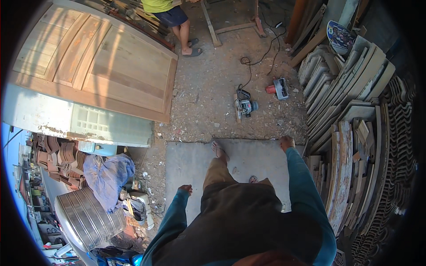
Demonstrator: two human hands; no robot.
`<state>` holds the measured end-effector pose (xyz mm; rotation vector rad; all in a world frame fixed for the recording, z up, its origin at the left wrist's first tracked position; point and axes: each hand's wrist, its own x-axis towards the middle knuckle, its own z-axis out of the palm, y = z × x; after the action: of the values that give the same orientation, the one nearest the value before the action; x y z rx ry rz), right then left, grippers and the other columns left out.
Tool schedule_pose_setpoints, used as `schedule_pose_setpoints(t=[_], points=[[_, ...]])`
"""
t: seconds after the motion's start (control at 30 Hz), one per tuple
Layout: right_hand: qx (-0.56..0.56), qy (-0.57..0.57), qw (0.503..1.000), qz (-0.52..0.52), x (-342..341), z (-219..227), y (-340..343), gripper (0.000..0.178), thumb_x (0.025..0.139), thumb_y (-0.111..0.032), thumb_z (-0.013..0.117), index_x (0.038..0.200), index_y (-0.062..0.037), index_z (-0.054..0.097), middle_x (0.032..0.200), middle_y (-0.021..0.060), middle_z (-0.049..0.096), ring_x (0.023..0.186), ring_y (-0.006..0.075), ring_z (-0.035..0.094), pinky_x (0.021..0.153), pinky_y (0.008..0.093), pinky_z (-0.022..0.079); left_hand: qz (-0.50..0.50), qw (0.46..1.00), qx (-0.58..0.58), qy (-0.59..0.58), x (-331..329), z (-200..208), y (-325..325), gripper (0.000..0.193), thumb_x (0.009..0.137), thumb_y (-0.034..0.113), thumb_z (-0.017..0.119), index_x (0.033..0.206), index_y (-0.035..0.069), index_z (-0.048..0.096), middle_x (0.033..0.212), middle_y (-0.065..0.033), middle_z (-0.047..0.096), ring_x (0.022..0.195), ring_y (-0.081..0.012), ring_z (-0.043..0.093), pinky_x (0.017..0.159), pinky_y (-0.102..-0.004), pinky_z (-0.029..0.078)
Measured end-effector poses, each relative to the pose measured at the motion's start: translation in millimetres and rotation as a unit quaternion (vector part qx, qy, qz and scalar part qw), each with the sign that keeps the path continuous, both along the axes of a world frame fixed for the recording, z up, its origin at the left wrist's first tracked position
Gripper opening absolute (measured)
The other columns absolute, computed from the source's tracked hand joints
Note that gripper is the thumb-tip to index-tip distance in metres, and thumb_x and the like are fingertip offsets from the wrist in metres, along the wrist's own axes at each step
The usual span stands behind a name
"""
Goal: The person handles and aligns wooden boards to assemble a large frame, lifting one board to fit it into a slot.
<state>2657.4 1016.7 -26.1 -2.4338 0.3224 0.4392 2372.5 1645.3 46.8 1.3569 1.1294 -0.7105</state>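
Note:
My left hand hangs low at my left side over the concrete slab, its fingers curled with nothing showing in them. Held out farther forward on the right, my right hand is loosely closed over the slab's far edge, also with nothing visible in it. Both arms wear teal sleeves. Beyond my forward foot, a corded power tool with a black handle lies on the dirt. To its right sits a red and silver tool. Neither hand touches anything.
Wooden panel doors lie at the left above pale panels. Below them are roof tiles, a blue-grey cloth and a ribbed metal tank. Stacked boards line the right. A person stands near a wooden frame; a cord crosses the ground.

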Motion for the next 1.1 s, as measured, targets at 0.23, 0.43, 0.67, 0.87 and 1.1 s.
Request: schedule_pose_setpoints(t=[0.23, 0.43, 0.67, 0.87, 1.1], points=[[0.054, 0.107, 0.985, -0.127, 124, 14, 117, 0.037, 0.085, -0.040, 0.054, 0.087, -0.0059, 0.069, 0.075, 0.0125, 0.069, 0.081, 0.0302, 0.068, 0.079, 0.0422, 0.050, 0.075, 0.997, 0.031, 0.000, 95, 8, 69, 0.020, 0.087, 0.019, 0.052, 0.072, 0.007, 0.051, 0.060, -0.0031, 0.046, 0.048, -0.0162, 0.046, 0.046, -0.0342, 0.040], [0.035, 0.207, 0.968, -0.137, 122, 21, 165, 0.041, 0.088, -0.040, 0.056, 0.075, -0.0019, 0.066, 0.072, 0.0152, 0.068, 0.059, 0.0265, 0.067, 0.065, 0.0419, 0.054, -0.019, 0.998, 0.062, 0.001, 329, -3, 157, 0.025, 0.088, 0.027, 0.057, 0.077, 0.005, 0.062, 0.064, -0.0039, 0.057, 0.051, -0.0139, 0.052, 0.046, -0.0316, 0.042], [0.093, 0.291, 0.903, -0.302, 175, -21, 171, 0.041, 0.088, -0.041, 0.059, 0.086, -0.0007, 0.064, 0.067, 0.0128, 0.067, 0.052, 0.0217, 0.065, 0.049, 0.0368, 0.052, -0.035, 0.979, -0.020, -0.202, 684, 1, 181, 0.013, 0.089, 0.021, 0.057, 0.094, 0.009, 0.056, 0.078, -0.0044, 0.058, 0.066, -0.0144, 0.054, 0.053, -0.0278, 0.039], [-0.116, 0.134, 0.950, -0.258, 344, -136, 125, 0.048, 0.089, -0.045, 0.053, 0.080, 0.0004, 0.065, 0.065, 0.0134, 0.067, 0.054, 0.0230, 0.066, 0.052, 0.0385, 0.053, -0.002, 0.975, -0.049, -0.218, 936, 58, 126, 0.051, 0.085, 0.039, 0.066, 0.121, 0.006, 0.056, 0.111, -0.0146, 0.065, 0.097, -0.0253, 0.064, 0.081, -0.0364, 0.054], [0.245, 0.088, 0.955, -0.141, 836, 50, 216, 0.027, 0.091, -0.031, 0.058, 0.097, -0.0043, 0.059, 0.078, 0.0088, 0.063, 0.061, 0.0180, 0.063, 0.050, 0.0322, 0.050, 0.138, 0.951, -0.131, -0.243, 1155, 86, 113, 0.053, 0.088, 0.034, 0.061, 0.130, 0.006, 0.047, 0.122, -0.0178, 0.059, 0.109, -0.0306, 0.059, 0.090, -0.0434, 0.048]])
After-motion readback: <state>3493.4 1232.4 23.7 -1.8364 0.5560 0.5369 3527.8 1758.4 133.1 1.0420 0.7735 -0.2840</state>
